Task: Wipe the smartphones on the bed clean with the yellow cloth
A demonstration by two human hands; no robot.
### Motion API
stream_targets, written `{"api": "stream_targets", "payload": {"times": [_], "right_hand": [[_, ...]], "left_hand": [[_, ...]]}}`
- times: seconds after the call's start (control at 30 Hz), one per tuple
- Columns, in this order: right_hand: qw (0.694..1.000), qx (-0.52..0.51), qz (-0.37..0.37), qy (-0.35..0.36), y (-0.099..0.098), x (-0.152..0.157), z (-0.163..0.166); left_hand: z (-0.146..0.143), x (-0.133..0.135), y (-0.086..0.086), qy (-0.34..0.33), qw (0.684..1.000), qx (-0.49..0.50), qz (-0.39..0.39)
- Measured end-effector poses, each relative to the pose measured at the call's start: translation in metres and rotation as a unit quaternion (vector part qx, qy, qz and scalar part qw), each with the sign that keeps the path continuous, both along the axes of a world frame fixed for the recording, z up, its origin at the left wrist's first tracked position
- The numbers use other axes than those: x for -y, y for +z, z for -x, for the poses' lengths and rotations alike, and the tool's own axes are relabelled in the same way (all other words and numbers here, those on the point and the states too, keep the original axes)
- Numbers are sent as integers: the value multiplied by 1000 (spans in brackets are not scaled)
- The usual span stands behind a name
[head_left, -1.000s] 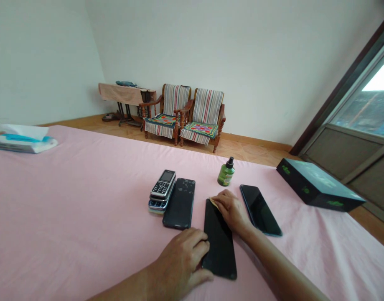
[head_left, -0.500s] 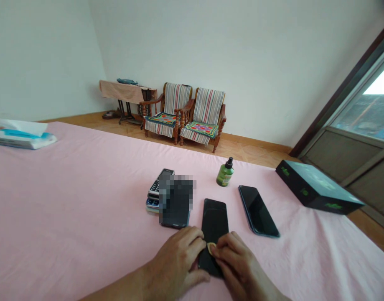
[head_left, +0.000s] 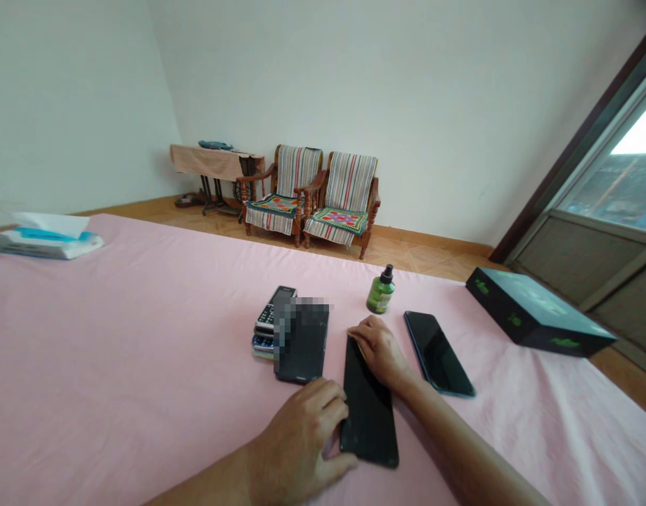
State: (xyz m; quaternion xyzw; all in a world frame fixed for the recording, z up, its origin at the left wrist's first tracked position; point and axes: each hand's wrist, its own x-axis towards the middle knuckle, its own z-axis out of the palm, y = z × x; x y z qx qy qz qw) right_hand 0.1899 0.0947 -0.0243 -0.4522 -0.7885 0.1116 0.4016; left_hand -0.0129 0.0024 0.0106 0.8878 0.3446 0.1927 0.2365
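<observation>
A black smartphone (head_left: 369,414) lies face up on the pink cloth in front of me. My left hand (head_left: 306,432) is curled against its left side, fingertips on the long edge and thumb at the near left corner. Up at the far end of the screen, my right hand (head_left: 378,348) is closed with its fingers pinched together. A thin yellowish edge of a small pad (head_left: 360,349) shows under those fingers; most of it is hidden. Just left of this phone, another dark phone (head_left: 304,344) leans partly over a pile of keypad phones (head_left: 270,316), and part of it is pixelated.
A third smartphone (head_left: 439,355) lies to the right. Behind it stand a green spray bottle (head_left: 380,292) and a dark box (head_left: 538,313). A tissue pack (head_left: 51,242) rests at the far left of the pink cloth (head_left: 143,337). Two wooden chairs (head_left: 336,197) stand beyond.
My right hand has slid from the near part of the phone's screen to its far end, with the small pad. My left hand stays at the phone's left edge.
</observation>
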Motion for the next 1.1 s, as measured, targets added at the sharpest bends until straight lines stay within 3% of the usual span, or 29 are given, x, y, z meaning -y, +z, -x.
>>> {"api": "stream_targets", "payload": {"times": [0.47, 0.73, 0.9, 1.1], "right_hand": [[994, 93, 43, 46, 14, 53, 4], [990, 80, 96, 70, 28, 90, 14], [989, 54, 122, 69, 25, 112, 19], [986, 29, 139, 90, 26, 118, 15]], "left_hand": [[1, -4, -1, -6, 1000, -1, 18], [-2, -2, 2, 34, 997, 40, 54], [-2, -3, 0, 53, 995, 65, 50], [4, -12, -5, -1, 999, 34, 31]]}}
